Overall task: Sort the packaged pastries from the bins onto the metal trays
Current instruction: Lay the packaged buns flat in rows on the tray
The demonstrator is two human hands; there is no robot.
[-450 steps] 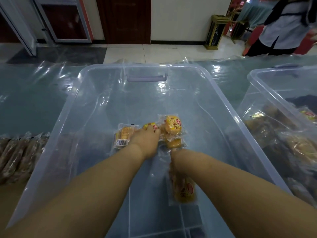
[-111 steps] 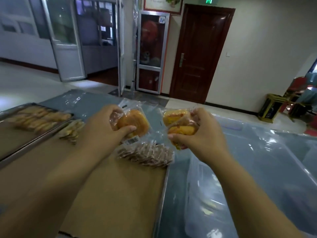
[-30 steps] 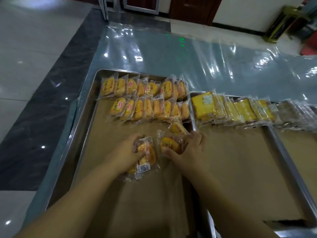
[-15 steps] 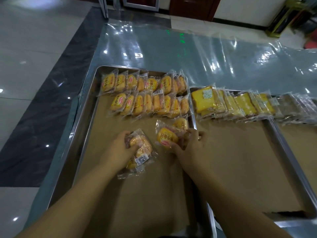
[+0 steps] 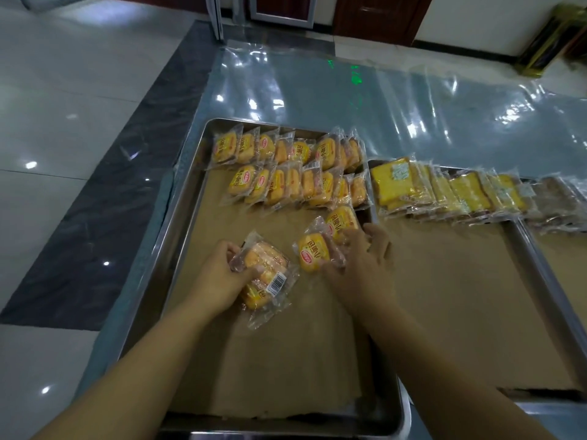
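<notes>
Filling the far end of the left metal tray (image 5: pixel 179 219) in two overlapping rows as yellow bun packets (image 5: pixel 286 176). Being gripped mid-tray as possibly two stacked packets (image 5: pixel 265 276), barcode up, beside a held label-up packet (image 5: pixel 313 254) touching another packet (image 5: pixel 343 220) near the right rim.

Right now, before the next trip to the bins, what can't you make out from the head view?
- In the left hand: how many stacked packs it grips; palm and wrappers hide the count.
- Under the right hand: fingers cover part of the buns.
- The brown pastries: cut off by the right edge.
- The bins: out of frame.
</notes>
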